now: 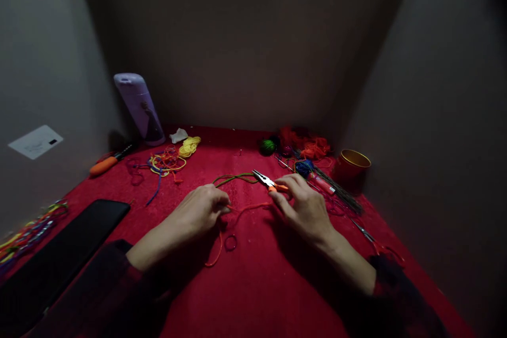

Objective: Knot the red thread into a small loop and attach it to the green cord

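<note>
My left hand is closed in a pinch on a red-orange cord. One end of this cord hangs below the fingers, while the other stretches toward my right hand. Orange-handled needle-nose pliers are in my right hand, their jaws pointing up and to the left. Just beyond my left hand lies a green cord, which reaches close to the plier tips; I cannot tell whether the jaws grip it. A small dark ring rests on the red cloth below the hands.
Scissors lie at right, near a gold-rimmed cup and orange yarn. Leftward are a purple bottle, tangled cords, yellow yarn, an orange-handled tool and a black phone-like slab. Walls enclose the table.
</note>
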The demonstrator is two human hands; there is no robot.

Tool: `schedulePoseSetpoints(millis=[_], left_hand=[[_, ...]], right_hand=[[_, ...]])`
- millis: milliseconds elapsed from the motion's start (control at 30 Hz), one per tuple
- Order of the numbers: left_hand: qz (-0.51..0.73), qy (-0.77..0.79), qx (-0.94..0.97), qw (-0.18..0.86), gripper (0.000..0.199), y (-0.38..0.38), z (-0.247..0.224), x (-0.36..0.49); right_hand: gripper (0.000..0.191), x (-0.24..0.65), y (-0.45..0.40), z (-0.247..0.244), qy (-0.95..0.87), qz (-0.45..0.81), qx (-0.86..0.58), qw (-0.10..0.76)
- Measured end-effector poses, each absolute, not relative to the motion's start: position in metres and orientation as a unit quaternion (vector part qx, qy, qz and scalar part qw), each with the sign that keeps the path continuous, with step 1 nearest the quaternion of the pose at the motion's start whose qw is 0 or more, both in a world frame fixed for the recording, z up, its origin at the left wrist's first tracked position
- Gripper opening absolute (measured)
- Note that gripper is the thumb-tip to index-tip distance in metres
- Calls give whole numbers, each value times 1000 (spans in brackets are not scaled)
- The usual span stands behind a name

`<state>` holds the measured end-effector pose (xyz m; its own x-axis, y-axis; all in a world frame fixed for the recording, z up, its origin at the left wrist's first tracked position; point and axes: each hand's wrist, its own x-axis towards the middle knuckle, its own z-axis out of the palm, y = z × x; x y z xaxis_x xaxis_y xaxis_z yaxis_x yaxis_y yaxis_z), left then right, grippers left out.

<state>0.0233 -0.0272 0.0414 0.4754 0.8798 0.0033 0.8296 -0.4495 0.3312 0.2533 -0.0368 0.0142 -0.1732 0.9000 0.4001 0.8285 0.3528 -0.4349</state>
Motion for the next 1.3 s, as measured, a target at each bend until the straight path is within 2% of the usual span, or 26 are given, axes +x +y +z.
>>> schedulePoseSetpoints(millis=[100,133,233,333,433,600,900,1100,1300], left_hand=[[184,464,832,244,18,-35,46,31],[210,461,810,295,16,-38,48,33],[238,466,696,491,16,-40,52,33],[302,441,605,590,24,-37,55,24],[402,405,546,614,28,-34,59,16],[526,323,466,634,21,-35,68,13],[566,266,429,652,31,-40,73,7],[595,294,419,619,28,-43,74,7],[621,296,411,598,23,-45,71,12]], right_hand=[[61,234,-55,17,-822,172,-428,335],[61,228,-59,16,-829,209,-406,323],[21,222,-63,13,-813,279,-415,300],[28,230,-54,11,-770,290,-452,344],[25,238,-45,10,-744,285,-467,384],[29,236,-47,8,-735,341,-449,376],[28,233,-50,3,-657,504,-417,374],[29,228,-54,13,-552,666,-350,359],[31,225,-55,12,-533,694,-349,335]])
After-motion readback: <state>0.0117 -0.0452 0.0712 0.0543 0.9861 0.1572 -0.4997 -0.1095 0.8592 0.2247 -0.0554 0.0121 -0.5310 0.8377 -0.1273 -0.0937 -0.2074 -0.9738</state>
